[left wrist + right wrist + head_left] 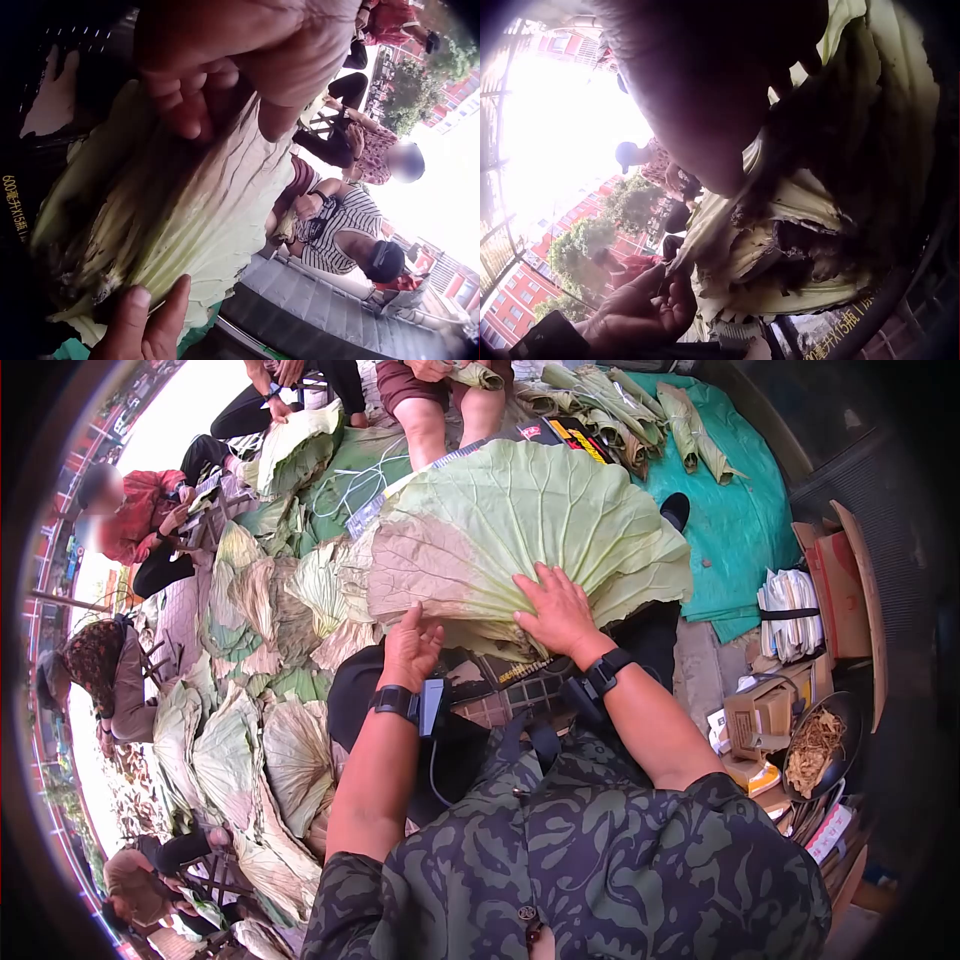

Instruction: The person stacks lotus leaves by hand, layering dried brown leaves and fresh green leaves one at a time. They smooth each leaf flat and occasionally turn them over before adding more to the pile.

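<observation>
A large stack of lotus leaves (pixel 560 490), green with a dry brown patch at its left, lies across the person's lap. My right hand (pixel 560 615) rests on top near the leaf's ribbed centre, its fingers spread. At the near left edge is my left hand (pixel 412 650), palm turned inward; in the right wrist view the left hand (pixel 649 307) pinches the leaf edge between thumb and fingers. Cut, darkened stem ends of the folded leaves (pixel 97 289) show under the right hand in the left wrist view.
More leaves (pixel 230 750) cover the ground to the left, where several seated people work. Rolled leaves (pixel 690 435) lie on a green tarp (pixel 730 520) at the back right. Cardboard boxes (pixel 840 590), a paper bundle (pixel 790 615) and a pan (pixel 820 745) stand at the right.
</observation>
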A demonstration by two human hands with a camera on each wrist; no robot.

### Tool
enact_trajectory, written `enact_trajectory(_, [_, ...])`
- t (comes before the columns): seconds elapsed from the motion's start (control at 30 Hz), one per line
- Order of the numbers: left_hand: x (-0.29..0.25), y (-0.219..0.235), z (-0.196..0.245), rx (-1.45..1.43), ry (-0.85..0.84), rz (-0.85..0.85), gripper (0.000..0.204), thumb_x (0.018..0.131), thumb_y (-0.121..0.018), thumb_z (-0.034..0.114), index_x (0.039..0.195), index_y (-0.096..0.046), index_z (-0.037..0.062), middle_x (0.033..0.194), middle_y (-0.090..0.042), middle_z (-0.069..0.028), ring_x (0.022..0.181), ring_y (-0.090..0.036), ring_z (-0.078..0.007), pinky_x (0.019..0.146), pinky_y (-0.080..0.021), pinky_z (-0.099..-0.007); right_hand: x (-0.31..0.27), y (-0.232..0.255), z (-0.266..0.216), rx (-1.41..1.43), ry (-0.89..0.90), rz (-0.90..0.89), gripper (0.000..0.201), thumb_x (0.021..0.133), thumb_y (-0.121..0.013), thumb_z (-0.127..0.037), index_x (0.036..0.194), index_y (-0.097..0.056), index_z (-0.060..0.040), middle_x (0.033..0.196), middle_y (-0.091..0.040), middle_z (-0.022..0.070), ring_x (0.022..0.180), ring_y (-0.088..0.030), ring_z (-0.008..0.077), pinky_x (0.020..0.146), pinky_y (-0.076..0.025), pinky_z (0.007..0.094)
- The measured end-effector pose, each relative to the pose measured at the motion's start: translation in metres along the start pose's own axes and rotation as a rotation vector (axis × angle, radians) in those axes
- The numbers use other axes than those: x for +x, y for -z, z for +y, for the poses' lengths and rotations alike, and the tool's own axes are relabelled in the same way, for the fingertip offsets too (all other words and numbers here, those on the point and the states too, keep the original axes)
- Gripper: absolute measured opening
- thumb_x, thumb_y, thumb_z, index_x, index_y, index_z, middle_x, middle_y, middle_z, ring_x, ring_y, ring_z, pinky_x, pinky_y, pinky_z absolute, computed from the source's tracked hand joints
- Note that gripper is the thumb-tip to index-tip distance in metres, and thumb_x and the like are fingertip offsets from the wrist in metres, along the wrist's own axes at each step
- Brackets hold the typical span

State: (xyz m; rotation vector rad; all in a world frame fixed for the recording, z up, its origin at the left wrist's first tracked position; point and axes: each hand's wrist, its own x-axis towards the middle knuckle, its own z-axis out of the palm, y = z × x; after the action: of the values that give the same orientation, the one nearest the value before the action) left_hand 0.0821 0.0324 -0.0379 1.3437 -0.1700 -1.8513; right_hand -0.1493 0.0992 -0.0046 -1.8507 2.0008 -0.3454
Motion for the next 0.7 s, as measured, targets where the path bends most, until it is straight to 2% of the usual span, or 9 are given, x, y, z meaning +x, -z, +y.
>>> enact_trajectory(0.07, [-0.007,-0.009,-0.006,0.075,0.033,-0.047,0.018,0.084,-0.063,0.022,0.094,-0.055,0.0096,0.086,-0.059,-0.0037,0.075,-0.056,-0.0168,0.062,-0.049,-0.0276,0.0,-0.002,0.0,-0.011,0.004,0.01,0.056,0.079,-0.056,-0.039,0.131,-0.041,-0.0238,0.141,-0.03,0.0153,0.131,-0.025,0.0362,0.103,-0.022,0.05])
enact_trajectory(0.1, [-0.004,-0.007,-0.009,0.07,0.031,-0.045,0.018,0.084,-0.063,0.022,0.094,-0.055,0.0096,0.086,-0.059,-0.0037,0.075,-0.056,-0.0168,0.062,-0.049,-0.0276,0.0,-0.004,-0.001,-0.017,0.0,0.023,0.056,0.079,-0.056,-0.039,0.131,-0.041,-0.0238,0.141,-0.03,0.0154,0.131,-0.025,0.0362,0.103,-0.022,0.0499])
enact_trajectory(0.17, [0.001,-0.004,-0.016,0.149,0.043,-0.094,0.03,0.081,-0.067,0.019,0.103,-0.05,0.0074,0.097,-0.056,-0.0062,0.088,-0.056,-0.0211,0.068,-0.046,-0.0314,0.0,-0.005,0.001,-0.017,0.012,0.036,0.056,0.079,-0.056,-0.039,0.131,-0.041,-0.0237,0.14,-0.03,0.0156,0.13,-0.026,0.0364,0.103,-0.022,0.0499])
enact_trajectory(0.23, [-0.006,-0.01,-0.017,0.152,0.038,-0.087,0.028,0.082,-0.065,0.018,0.102,-0.049,0.0075,0.098,-0.057,-0.0065,0.088,-0.057,-0.0212,0.068,-0.046,-0.0311,-0.001,-0.007,0.003,-0.017,0.02,0.047,0.055,0.079,-0.056,-0.039,0.131,-0.041,-0.0236,0.14,-0.031,0.0158,0.13,-0.026,0.0366,0.103,-0.022,0.0499])
enact_trajectory(0.3, [-0.013,-0.015,-0.018,0.138,0.089,-0.19,0.025,0.083,-0.064,0.016,0.101,-0.049,0.0075,0.097,-0.057,-0.0065,0.088,-0.057,-0.0207,0.069,-0.047,-0.0312,0.0,-0.007,0.003,-0.016,0.039,0.069,0.055,0.08,-0.056,-0.04,0.13,-0.043,-0.0227,0.138,-0.032,0.0164,0.129,-0.027,0.0375,0.102,-0.023,0.0503])
enact_trajectory(0.33, [-0.017,-0.021,-0.02,0.149,0.081,-0.141,0.016,0.084,-0.063,0.018,0.093,-0.055,0.0076,0.088,-0.06,-0.0054,0.077,-0.06,-0.0174,0.059,-0.049,-0.0256,0.001,-0.008,0.001,-0.016,0.042,0.065,0.055,0.08,-0.056,-0.04,0.13,-0.043,-0.0227,0.138,-0.032,0.0164,0.129,-0.027,0.0375,0.102,-0.023,0.0503])
enact_trajectory(0.53, [-0.015,-0.018,-0.025,0.352,0.068,-0.018,0.016,0.085,-0.062,0.017,0.091,-0.051,0.0073,0.08,-0.059,-0.0033,0.066,-0.06,-0.0152,0.05,-0.046,-0.0242,0.006,-0.006,-0.007,0.005,-0.023,0.095,0.052,0.078,-0.058,-0.039,0.125,-0.046,-0.0201,0.136,-0.035,0.0166,0.126,-0.031,0.039,0.098,-0.027,0.0528])
enact_trajectory(0.7, [-0.018,-0.016,-0.025,0.343,0.058,-0.004,0.015,0.086,-0.06,0.018,0.091,-0.05,0.0076,0.078,-0.059,-0.0033,0.065,-0.06,-0.0149,0.049,-0.046,-0.0246,0.003,-0.007,-0.01,-0.03,-0.036,0.112,0.048,0.078,-0.06,-0.037,0.12,-0.048,-0.018,0.136,-0.034,0.0159,0.126,-0.03,0.0384,0.098,-0.028,0.053])
